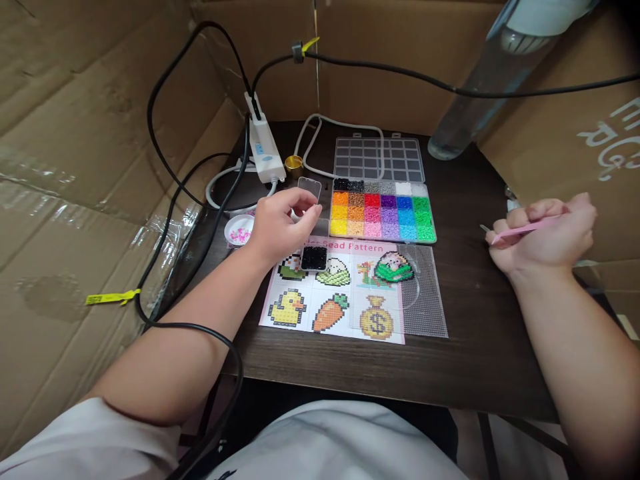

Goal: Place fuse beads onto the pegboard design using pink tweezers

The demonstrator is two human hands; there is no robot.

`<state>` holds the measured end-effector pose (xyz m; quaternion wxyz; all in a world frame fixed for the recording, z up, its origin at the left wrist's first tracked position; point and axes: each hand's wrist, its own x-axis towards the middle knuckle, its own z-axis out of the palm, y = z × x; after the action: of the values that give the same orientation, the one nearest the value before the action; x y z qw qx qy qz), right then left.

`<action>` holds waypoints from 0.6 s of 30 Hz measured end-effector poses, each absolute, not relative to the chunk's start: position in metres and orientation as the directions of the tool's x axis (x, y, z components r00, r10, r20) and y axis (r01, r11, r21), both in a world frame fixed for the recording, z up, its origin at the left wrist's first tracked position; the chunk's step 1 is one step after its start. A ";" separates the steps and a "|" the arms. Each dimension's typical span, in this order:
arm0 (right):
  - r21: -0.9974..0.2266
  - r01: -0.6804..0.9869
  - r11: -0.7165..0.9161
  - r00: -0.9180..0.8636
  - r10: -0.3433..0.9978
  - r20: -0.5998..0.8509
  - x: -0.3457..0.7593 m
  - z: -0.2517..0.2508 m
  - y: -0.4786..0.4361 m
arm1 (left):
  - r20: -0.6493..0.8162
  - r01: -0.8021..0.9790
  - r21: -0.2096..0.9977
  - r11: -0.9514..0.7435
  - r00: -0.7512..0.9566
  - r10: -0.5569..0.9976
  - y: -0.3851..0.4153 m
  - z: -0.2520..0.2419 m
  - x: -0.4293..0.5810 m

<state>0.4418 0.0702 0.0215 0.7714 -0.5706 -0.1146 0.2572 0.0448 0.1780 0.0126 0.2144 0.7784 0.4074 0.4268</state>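
My left hand [287, 223] is above a small clear box of black beads [315, 257], its thumb and fingertips pinched near the box's raised lid; what they hold, if anything, is too small to name. On the right, my right hand [543, 233] is curled around pink tweezers [525, 229]. The bead pattern sheet [335, 337] shows a duck, a carrot and a money bag. On its right part rests a clear pegboard [431, 293] bearing a green, white and black bead piece [395, 267]. Behind them is an open case of coloured beads [383, 211].
A white dish of pink beads [240, 231] is left of my left hand. Behind are a power strip [267, 150] and a gold round container [294, 165]. Black cables [400, 69] loop overhead and across my left forearm. Cardboard walls and a clear bottle [475, 100] border the table.
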 end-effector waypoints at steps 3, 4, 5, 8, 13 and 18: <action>-0.952 -0.241 0.188 0.796 0.599 -0.084 0.448 0.013 0.071 | 0.489 0.459 0.687 -0.563 0.280 0.826 0.177 0.014 0.046; -0.957 -0.226 0.184 0.786 0.615 -0.067 0.449 0.011 0.072 | 0.492 0.463 0.685 -0.562 0.274 0.826 0.177 0.014 0.046; -0.961 -0.211 0.179 0.778 0.626 -0.054 0.449 0.009 0.072 | 0.495 0.467 0.683 -0.561 0.270 0.826 0.176 0.015 0.047; -0.970 -0.187 0.156 0.758 0.651 -0.041 0.447 0.006 0.074 | 0.496 0.476 0.681 -0.556 0.258 0.829 0.175 0.017 0.047; -0.982 -0.157 0.102 0.725 0.687 -0.045 0.442 0.002 0.074 | 0.494 0.505 0.681 -0.530 0.216 0.842 0.176 0.018 0.047; -0.970 -0.219 0.105 0.664 0.745 -0.070 0.451 -0.003 0.073 | 0.535 0.518 0.650 -0.556 0.207 0.819 0.178 0.019 0.044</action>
<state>0.4513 0.0733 -0.0031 0.7073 -0.5759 -0.2281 0.3407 0.0444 0.1778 0.0194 0.1673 0.7588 0.4406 0.4496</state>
